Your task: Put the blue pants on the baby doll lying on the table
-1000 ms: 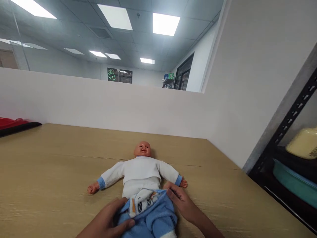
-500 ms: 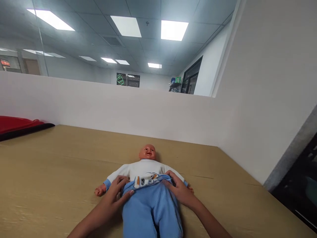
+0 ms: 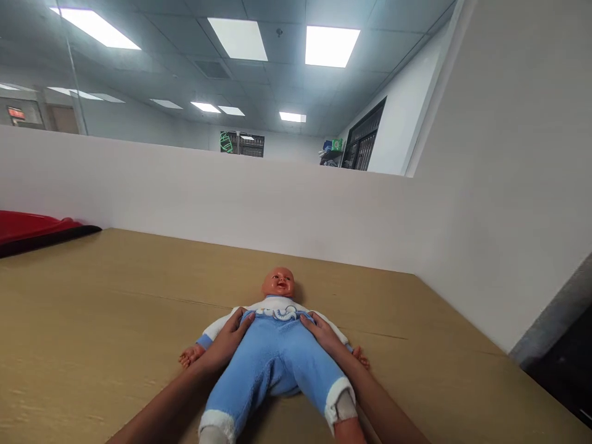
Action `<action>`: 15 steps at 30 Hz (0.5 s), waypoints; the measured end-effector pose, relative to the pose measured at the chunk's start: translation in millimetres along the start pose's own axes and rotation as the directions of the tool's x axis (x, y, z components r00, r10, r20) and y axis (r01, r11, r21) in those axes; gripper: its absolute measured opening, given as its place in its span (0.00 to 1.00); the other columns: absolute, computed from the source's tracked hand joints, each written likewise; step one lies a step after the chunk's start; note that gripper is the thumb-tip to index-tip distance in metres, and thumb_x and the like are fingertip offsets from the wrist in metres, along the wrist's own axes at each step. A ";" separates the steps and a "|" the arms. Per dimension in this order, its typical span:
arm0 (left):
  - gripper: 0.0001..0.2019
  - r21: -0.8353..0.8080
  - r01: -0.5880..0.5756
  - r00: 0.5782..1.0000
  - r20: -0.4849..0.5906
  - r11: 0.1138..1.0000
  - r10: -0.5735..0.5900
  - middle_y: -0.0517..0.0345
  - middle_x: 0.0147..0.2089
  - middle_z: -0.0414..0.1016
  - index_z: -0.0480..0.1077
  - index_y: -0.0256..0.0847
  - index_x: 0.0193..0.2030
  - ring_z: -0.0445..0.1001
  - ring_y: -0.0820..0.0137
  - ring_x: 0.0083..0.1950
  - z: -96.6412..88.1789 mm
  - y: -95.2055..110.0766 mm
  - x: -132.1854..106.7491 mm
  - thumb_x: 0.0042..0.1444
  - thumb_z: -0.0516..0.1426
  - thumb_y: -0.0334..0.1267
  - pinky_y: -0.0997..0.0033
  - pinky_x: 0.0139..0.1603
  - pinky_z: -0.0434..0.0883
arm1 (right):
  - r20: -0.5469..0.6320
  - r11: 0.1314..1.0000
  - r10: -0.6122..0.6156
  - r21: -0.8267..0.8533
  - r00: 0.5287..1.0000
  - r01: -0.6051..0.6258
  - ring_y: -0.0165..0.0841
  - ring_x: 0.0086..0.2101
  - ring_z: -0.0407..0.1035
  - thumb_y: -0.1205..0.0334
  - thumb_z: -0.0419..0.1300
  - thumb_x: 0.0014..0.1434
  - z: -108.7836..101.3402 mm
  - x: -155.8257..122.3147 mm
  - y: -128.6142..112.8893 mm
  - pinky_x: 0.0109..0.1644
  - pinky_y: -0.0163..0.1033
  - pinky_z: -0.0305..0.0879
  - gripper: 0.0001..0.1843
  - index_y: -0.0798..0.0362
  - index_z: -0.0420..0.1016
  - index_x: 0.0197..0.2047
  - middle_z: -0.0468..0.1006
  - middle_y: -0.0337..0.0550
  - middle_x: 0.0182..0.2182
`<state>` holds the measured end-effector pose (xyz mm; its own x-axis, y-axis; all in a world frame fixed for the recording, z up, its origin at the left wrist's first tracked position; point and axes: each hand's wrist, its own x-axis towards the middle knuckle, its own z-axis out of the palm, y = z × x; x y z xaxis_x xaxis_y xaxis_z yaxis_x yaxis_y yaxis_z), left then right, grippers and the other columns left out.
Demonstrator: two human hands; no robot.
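A baby doll [image 3: 279, 283] lies on its back on the wooden table [image 3: 115, 296], head away from me. It wears a white top and a blue romper [image 3: 272, 364] pulled up to its chest. My left hand [image 3: 226, 338] grips the romper's upper edge on the doll's left-hand side in view. My right hand [image 3: 324, 333] grips the same edge on the other side. Both hands have fingers curled on the fabric. The doll's legs spread toward me, with white cuffs at the ends.
A white partition wall [image 3: 208, 197] runs along the table's far edge and right side. A red and black object [image 3: 32, 229] lies at the far left. A dark shelf frame [image 3: 559, 364] stands at the right.
Both hands have slid the blue romper up the doll's body, from the waist to the chest. The doll's legs now show spread in the romper.
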<state>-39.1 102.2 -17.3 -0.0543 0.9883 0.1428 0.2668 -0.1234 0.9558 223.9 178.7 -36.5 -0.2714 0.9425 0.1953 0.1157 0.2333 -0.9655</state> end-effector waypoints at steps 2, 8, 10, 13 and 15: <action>0.30 -0.042 0.003 1.000 0.013 0.999 -0.002 0.54 0.45 0.75 0.67 0.44 0.45 0.73 0.55 0.52 0.7 -2.7 1.3 0.61 0.54 0.72 0.59 0.58 0.73 | 0.012 0.997 0.048 0.051 0.999 -0.049 0.46 0.41 0.77 0.24 0.67 0.50 0.5 -5.0 -4.8 0.54 0.54 0.74 0.33 0.47 0.81 0.38 0.84 0.45 0.38; 0.30 -0.102 0.010 0.996 0.092 0.995 -0.001 0.47 0.52 0.80 0.73 0.41 0.51 0.75 0.51 0.57 -0.8 6.4 -8.7 0.63 0.56 0.68 0.57 0.63 0.73 | 0.016 0.983 0.139 0.117 0.990 -0.139 0.51 0.55 0.77 0.32 0.67 0.56 -3.3 -30.9 -17.0 0.67 0.57 0.67 0.33 0.53 0.84 0.50 0.86 0.50 0.52; 0.25 -0.094 0.021 0.995 0.095 0.995 -0.012 0.48 0.53 0.80 0.74 0.42 0.49 0.74 0.50 0.59 -8.3 9.3 -21.3 0.65 0.55 0.64 0.56 0.66 0.70 | 0.006 0.981 0.161 0.110 0.987 -0.161 0.54 0.60 0.74 0.36 0.68 0.53 -14.6 -41.5 -12.3 0.73 0.62 0.60 0.32 0.53 0.84 0.49 0.85 0.54 0.55; 0.18 -0.003 0.007 0.996 0.092 1.000 -0.007 0.50 0.51 0.79 0.73 0.43 0.44 0.73 0.49 0.57 -27.9 4.9 -46.3 0.67 0.52 0.54 0.50 0.66 0.69 | 0.017 0.983 0.162 0.083 0.987 -0.163 0.56 0.64 0.70 0.46 0.66 0.50 -40.8 -65.7 -0.4 0.77 0.67 0.51 0.28 0.52 0.85 0.51 0.84 0.53 0.57; 0.15 0.176 -0.079 0.990 0.130 0.981 0.056 0.47 0.51 0.79 0.74 0.42 0.46 0.73 0.48 0.57 -41.2 -1.5 -62.2 0.64 0.52 0.48 0.45 0.67 0.68 | 0.064 0.995 0.096 -0.017 0.993 -0.095 0.54 0.64 0.70 0.55 0.64 0.51 -56.0 -85.9 5.2 0.76 0.66 0.54 0.27 0.49 0.84 0.55 0.83 0.51 0.59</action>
<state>-75.8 37.2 -17.0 0.0861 0.9831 0.1616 0.4354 -0.1830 0.8814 301.3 112.3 -48.6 -0.3195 0.9433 0.0903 0.1568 0.1466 -0.9767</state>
